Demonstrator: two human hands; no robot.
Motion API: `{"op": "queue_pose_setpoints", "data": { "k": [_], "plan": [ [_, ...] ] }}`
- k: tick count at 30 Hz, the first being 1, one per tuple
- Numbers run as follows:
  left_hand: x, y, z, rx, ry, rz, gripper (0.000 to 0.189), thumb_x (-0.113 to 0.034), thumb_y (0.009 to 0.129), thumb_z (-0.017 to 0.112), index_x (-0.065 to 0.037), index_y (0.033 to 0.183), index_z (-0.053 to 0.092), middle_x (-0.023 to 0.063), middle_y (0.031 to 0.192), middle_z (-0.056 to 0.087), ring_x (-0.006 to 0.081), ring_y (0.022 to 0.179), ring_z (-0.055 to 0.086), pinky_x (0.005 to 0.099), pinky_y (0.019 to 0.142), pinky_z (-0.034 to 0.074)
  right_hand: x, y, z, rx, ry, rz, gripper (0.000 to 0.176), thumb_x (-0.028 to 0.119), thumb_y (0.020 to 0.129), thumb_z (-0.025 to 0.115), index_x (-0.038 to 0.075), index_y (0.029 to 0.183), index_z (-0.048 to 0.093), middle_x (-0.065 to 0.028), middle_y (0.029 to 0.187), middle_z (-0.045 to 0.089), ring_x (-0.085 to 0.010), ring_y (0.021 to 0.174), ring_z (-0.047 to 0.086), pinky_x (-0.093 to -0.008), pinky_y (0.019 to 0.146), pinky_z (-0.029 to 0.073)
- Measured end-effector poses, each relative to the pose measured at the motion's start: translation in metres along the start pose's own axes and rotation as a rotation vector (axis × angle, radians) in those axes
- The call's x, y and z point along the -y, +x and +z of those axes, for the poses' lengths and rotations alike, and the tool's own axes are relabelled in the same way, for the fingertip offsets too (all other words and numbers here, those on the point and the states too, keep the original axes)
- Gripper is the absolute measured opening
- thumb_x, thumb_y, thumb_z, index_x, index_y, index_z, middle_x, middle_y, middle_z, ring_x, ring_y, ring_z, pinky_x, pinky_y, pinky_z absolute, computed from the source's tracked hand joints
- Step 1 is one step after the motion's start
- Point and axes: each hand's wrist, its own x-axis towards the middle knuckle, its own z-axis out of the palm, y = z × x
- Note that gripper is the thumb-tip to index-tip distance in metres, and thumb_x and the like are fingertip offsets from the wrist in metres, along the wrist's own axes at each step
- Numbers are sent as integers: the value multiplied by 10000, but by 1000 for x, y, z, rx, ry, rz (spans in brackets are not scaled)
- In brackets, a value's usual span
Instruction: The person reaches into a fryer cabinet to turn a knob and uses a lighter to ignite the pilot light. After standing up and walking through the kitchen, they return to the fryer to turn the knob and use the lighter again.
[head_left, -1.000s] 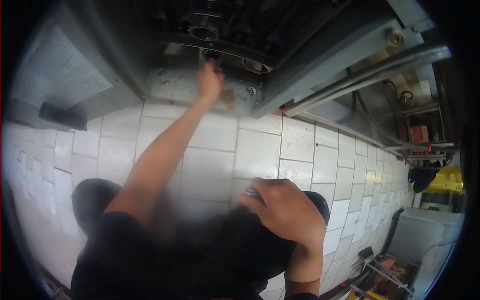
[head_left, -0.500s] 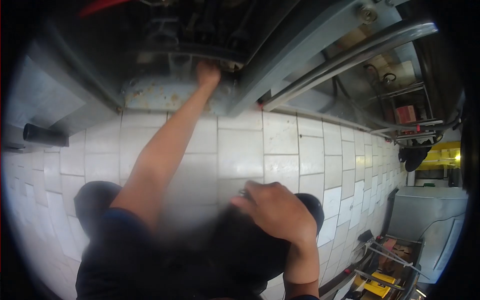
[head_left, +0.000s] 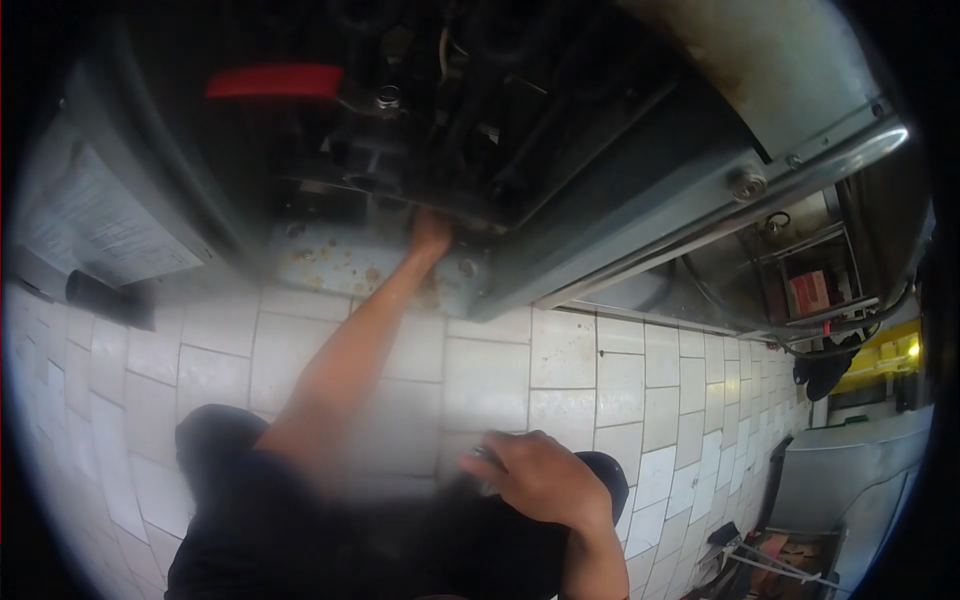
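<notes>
My left hand (head_left: 430, 235) reaches forward into the dark lower part of a machine (head_left: 520, 160), just above its stained pale metal base (head_left: 335, 265). The fingers disappear among dark parts, so their grip is hidden. Above that hand sit a red bar (head_left: 275, 82) and a shiny bolt head (head_left: 388, 97). My right hand (head_left: 545, 480) is held over my right knee, with its fingers curled closed. A small metallic bit shows between thumb and forefinger, too blurred to name.
White floor tiles (head_left: 485, 375) lie below the machine. To the right runs a metal rail (head_left: 740, 215), with a red box (head_left: 808, 290) on a rack behind it. A black tube (head_left: 108, 298) juts out at left. A grey cabinet (head_left: 840, 480) stands at lower right.
The view has tilted up, showing more of the machine's inside, the red bar and the bolt head. My left hand remains inside the machine, and my right hand stays closed near my knee.
</notes>
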Motion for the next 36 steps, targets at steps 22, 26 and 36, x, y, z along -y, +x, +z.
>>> {"op": "queue_pose_setpoints", "data": {
  "k": [22, 26, 36],
  "plan": [
    [2, 3, 8, 213, 31, -85, 291, -65, 777, 414, 38, 1022, 533, 259, 1040, 530, 394, 1010, 482, 422, 864, 388, 174, 166, -153, -420, 1370, -129, 410, 414, 853, 232, 121, 606, 374, 46, 440, 228, -78, 355, 166, -220, 336, 124],
    [8, 3, 15, 156, -74, -133, 396, -191, 833, 495, -17, 1182, 425, 207, 1186, 466, 350, 1099, 436, 378, 879, 372, 172, 176, -150, -442, 1461, -203, 318, 233, 825, 196, 96, 602, 376, 48, 466, 226, -64, 390, 159, -205, 366, 99],
    [22, 8, 22, 185, -38, -45, 440, -251, 842, 464, -22, 1213, 398, 208, 1218, 437, 353, 1129, 400, 400, 893, 353, 180, 183, -148, -498, 1651, -250, 301, 213, 816, 228, 82, 606, 399, 34, 487, 274, -70, 400, 205, -201, 361, 120]
  ]
}}
